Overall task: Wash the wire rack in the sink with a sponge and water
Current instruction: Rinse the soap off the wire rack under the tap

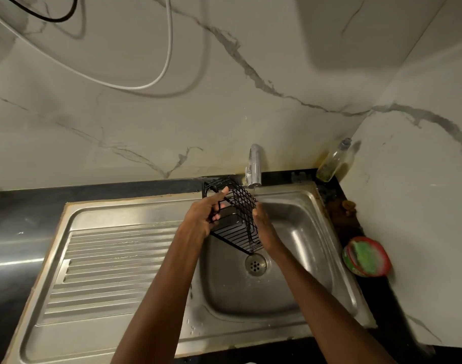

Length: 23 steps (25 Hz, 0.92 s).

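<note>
Over the steel sink (314, 261), a tilted black wire rack (237, 219), left hand (202, 215) gripping, right hand (264, 229) flat alongside.

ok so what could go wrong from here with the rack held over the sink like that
1. The wire rack is held tilted in the air above the basin; the left hand grips one end, while the right hand seems only to press flat against the other side, so a wet rack could slip and drop onto the drain.
2. The rack's top sits close to the tap, so it could knock it.
3. The green sponge lies in a tub on the counter, so reaching for it would leave one hand holding.
</note>
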Each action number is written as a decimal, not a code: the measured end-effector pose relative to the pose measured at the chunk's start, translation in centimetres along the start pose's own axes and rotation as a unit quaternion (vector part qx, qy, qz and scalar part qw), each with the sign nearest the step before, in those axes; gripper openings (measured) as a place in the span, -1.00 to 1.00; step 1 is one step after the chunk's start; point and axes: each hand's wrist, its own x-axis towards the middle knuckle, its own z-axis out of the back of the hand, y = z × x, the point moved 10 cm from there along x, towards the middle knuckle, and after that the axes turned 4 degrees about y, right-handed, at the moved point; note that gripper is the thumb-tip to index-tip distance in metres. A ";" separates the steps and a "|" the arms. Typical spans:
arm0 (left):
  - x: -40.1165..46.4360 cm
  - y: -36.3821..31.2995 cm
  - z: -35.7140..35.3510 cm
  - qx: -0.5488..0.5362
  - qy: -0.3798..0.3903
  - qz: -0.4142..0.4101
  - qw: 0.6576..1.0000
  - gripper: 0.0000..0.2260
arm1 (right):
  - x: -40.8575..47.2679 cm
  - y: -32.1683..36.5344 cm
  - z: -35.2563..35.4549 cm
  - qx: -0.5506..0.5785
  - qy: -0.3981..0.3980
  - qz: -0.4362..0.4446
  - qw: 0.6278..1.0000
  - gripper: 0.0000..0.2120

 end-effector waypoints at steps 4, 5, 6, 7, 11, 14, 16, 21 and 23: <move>-0.6 -1.2 0.8 -0.001 -0.005 -0.010 1.000 -0.70 | 2.7 -2.0 1.0 -0.023 0.007 -0.079 0.997 0.02; -0.6 -1.3 1.0 -0.001 -0.008 -0.009 1.000 -0.72 | 3.0 -1.9 1.0 -0.025 -0.001 -0.082 0.996 -0.04; -0.6 -1.5 1.2 -0.005 -0.010 -0.009 1.000 -0.74 | 3.2 -1.8 0.8 -0.028 -0.006 -0.082 0.996 -0.08; -0.5 -1.7 1.5 -0.013 -0.011 -0.012 1.000 -0.75 | 3.0 -1.0 0.6 -0.038 -0.014 -0.082 0.996 -0.05; 0.3 -2.4 2.0 -0.012 -0.007 -0.005 1.000 -0.77 | 1.1 3.8 -1.3 -0.116 -0.014 -0.017 0.993 -0.12; 1.2 -2.1 2.1 -0.016 0.006 0.007 1.000 -0.74 | -3.3 9.6 -4.6 -0.180 -0.018 0.154 0.971 -0.37; 1.5 -2.3 2.0 -0.022 0.038 0.011 0.999 -0.73 | -6.7 12.1 -5.2 -0.203 -0.049 0.270 0.940 -0.42; 1.3 -2.3 1.8 -0.026 0.095 0.008 0.995 -0.70 | -8.5 8.5 -1.2 -0.220 -0.085 0.300 0.924 -0.50; 1.3 -2.1 2.1 -0.034 0.088 0.007 0.996 -0.73 | -7.4 4.6 1.6 -0.196 -0.130 0.232 0.944 -0.53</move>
